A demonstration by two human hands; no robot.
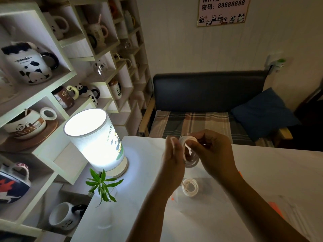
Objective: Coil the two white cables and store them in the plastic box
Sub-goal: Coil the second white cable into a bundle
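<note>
Both hands are raised above the white table (139, 206) and work one white cable (189, 160). My left hand (172, 163) pinches the cable's end between thumb and fingers. My right hand (213, 154) grips the loops of the coil, which hang down between the two hands. A second white cable (190, 187) lies coiled below the hands, inside a clear plastic box (176, 194) whose walls are hard to make out. An orange bit shows at the box's left edge.
A lit cylindrical lamp (95, 138) stands at the table's left edge, with a small green plant (103, 185) in a glass before it. Shelves of panda mugs (28, 65) fill the left. A dark sofa (209, 95) sits beyond the table. Orange-edged clear things (277, 210) lie right.
</note>
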